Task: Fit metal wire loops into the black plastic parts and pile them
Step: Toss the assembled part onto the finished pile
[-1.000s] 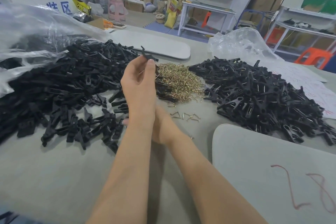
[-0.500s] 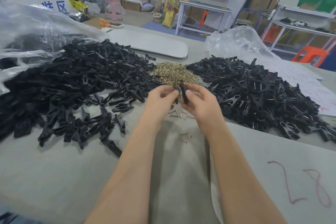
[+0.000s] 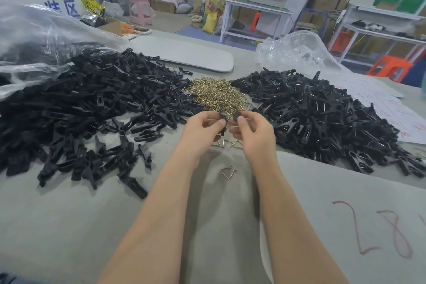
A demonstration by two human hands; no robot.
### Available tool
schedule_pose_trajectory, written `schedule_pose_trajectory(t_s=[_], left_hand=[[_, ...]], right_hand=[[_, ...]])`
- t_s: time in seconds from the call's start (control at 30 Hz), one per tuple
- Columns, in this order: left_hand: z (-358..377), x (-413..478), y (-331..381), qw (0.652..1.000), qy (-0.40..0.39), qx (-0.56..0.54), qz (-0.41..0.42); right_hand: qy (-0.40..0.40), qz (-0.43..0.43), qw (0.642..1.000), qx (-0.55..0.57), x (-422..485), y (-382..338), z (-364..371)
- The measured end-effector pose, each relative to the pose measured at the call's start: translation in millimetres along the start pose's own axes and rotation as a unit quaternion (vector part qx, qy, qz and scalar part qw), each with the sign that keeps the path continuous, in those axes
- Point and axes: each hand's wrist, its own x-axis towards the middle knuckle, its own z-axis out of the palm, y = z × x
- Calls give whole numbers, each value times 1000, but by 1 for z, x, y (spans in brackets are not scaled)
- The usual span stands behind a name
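Both hands meet above the middle of the grey worktop (image 3: 69, 226), just near of the heap of brass wire loops (image 3: 217, 94). The left hand (image 3: 205, 127) has its fingers curled and pinches a small black plastic part (image 3: 221, 115) between thumb and fingertips. The right hand (image 3: 253, 129) pinches a second black piece (image 3: 236, 116) in the same way. The two pieces stand close together, tips up; whether a wire sits in either is too small to tell.

To the left lies a broad pile of black parts (image 3: 92, 104), spilling out of a clear plastic bag (image 3: 34, 37). To the right lies another pile (image 3: 322, 117), where glints of wire show in many pieces. A few loose loops (image 3: 227, 144) lie under the hands, and a single loop (image 3: 228, 172) lies nearer, between the forearms. A grey board (image 3: 380, 226) with red figures covers the near right of the worktop, and a second board (image 3: 184, 53) lies at the far side.
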Motion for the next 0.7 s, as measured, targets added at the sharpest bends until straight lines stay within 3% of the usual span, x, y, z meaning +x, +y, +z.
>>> schedule_pose_trajectory(t_s=[0.3, 0.7], left_hand=[[-1, 1, -1, 1000, -6, -3, -1], [-1, 0, 0, 1000, 5, -13, -13]], right_hand=[[-34, -5, 998, -43, 0, 0, 2], [-18, -48, 996, -69, -4, -3, 0]])
